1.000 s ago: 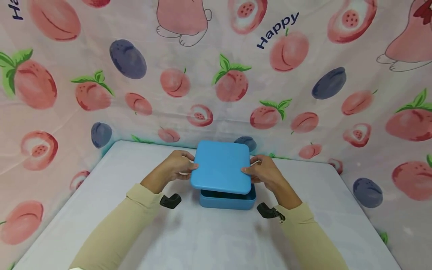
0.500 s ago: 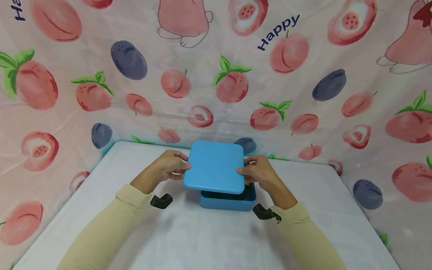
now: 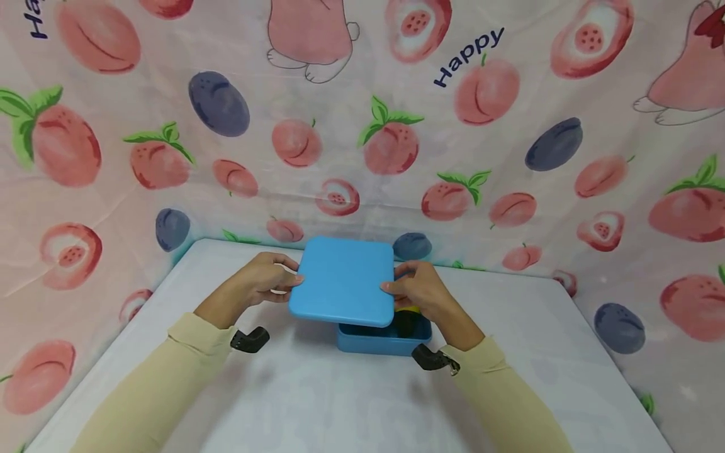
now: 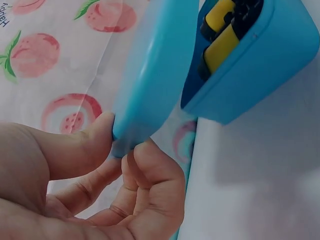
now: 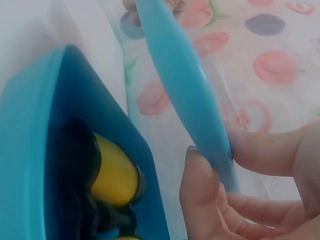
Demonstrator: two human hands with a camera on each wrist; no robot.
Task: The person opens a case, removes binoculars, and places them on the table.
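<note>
A flat, rounded-square blue lid (image 3: 344, 280) hangs over the left and back part of a blue box (image 3: 376, 345). My left hand (image 3: 263, 280) pinches the lid's left edge between thumb and fingers. At the opposite edge my right hand (image 3: 419, 289) pinches it too, thumb on top. The lid is clear of the box in both wrist views. Inside the box lie black and yellow objects (image 4: 222, 50); their kind cannot be told. In the right wrist view a yellow rounded piece (image 5: 116, 170) sits among dark parts. The lid covers much of the box's inside in the head view.
The box stands on a white table (image 3: 340, 402). A fruit-printed cloth (image 3: 340, 145) hangs behind and along the sides of the table. Black wrist mounts (image 3: 250, 340) stick out from both sleeves near the table surface.
Both hands have carried the lid to the left, off the right part of the box. More of the box's inside, with something yellow and dark, now shows. The box has stayed in place.
</note>
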